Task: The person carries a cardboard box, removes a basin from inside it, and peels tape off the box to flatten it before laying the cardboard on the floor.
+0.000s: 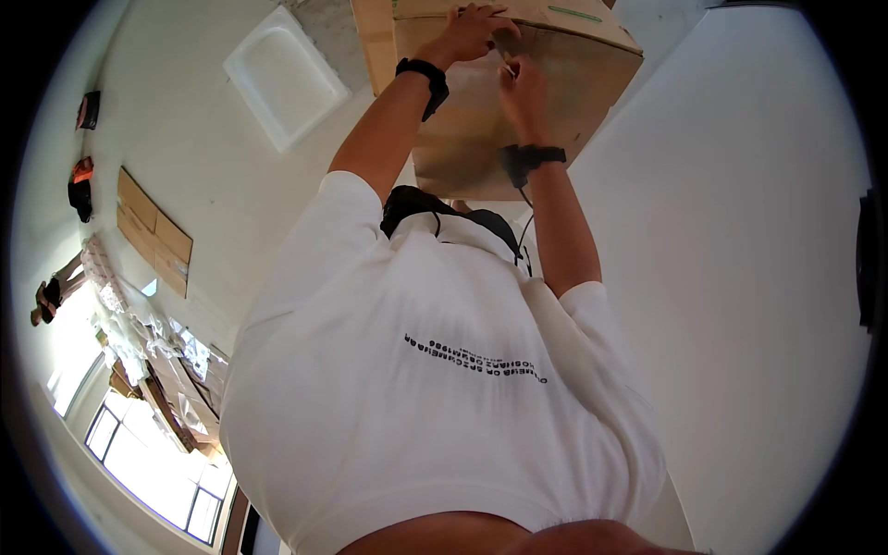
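Observation:
A large brown cardboard box is in front of me at the top of the view. Against its upper edge rests my left hand, its fingers partly spread over the flap. Just right of it and slightly lower, my right hand is closed in a pinch at the box's near face. Something small and thin shows between the two hands, too small to name. Both wrists wear black bands, and a cable hangs from the right one.
A white tray-like basin lies on the floor left of the box. Flattened cardboard is farther left, near dark and orange items. Another person is at the far left. A white surface extends along the right.

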The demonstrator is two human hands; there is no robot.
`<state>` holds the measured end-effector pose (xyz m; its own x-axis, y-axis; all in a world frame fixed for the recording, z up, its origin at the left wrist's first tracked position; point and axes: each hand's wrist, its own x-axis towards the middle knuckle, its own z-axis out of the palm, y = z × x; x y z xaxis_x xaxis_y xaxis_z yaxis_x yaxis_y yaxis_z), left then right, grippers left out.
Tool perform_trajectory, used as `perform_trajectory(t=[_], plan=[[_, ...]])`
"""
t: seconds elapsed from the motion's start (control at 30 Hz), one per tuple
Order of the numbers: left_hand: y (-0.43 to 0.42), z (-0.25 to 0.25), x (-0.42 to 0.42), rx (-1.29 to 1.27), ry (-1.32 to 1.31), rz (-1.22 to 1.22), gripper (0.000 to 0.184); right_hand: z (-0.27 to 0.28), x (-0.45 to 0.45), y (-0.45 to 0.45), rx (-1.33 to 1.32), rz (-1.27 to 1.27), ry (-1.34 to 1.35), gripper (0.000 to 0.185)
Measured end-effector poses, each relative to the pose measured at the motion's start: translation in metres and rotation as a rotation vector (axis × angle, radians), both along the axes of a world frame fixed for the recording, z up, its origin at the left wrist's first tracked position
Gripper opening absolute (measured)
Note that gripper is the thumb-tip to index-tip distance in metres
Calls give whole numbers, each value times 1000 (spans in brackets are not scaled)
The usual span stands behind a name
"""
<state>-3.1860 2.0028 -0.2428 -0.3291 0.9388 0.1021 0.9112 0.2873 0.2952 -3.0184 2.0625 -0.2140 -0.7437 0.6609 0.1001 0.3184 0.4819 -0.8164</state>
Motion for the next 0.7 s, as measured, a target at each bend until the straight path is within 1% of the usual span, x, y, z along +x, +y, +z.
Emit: perform_trajectory(t=[0.03, 0.1, 0.13, 0.2, 0.23, 0.27, 0.33, 0.43, 0.5, 0.53, 0.57, 0.6, 0.63, 0.7], plan=[[0, -4, -4, 23, 32, -14, 45, -9, 1, 5, 19, -28, -25, 20], [-1, 5, -4, 58, -24, -10, 41, -28, 15, 26, 52, -77, -79, 24], [-1, 8, -4, 76, -51, -11, 40, -34, 21, 36, 176, -46, -54, 25], [-1, 0, -5, 71, 16, -15, 39, -45, 34, 52, 424, 14, -19, 27], [-1, -5, -5, 68, 47, -20, 38, -49, 35, 60, 440, 80, -42, 26], [0, -5, -3, 71, 56, -24, 41, -45, 34, 68, 454, 146, -66, 25], [0, -2, -2, 78, 74, -24, 48, -47, 32, 78, 473, 261, -143, 23], [8, 27, 2, -125, -125, 19, 48, -52, 29, 79, 479, 365, -278, 19], [13, 14, 0, -42, -113, 51, 31, -48, 25, 67, 461, 389, -362, 20], [15, 5, -1, -2, -109, 68, 22, -45, 25, 59, 438, 365, -363, 21], [12, 10, -1, -26, -153, 41, 23, -33, 27, 44, 407, 341, -371, 23], [12, 26, -6, -44, -192, 12, 24, -23, 28, 35, 384, 314, -375, 24], [12, 34, -8, -61, -232, -17, 25, -24, 30, 28, 346, 281, -338, 26], [11, 30, -14, -85, -208, -28, 27, -27, 33, 21, 275, 215, -255, 30]])
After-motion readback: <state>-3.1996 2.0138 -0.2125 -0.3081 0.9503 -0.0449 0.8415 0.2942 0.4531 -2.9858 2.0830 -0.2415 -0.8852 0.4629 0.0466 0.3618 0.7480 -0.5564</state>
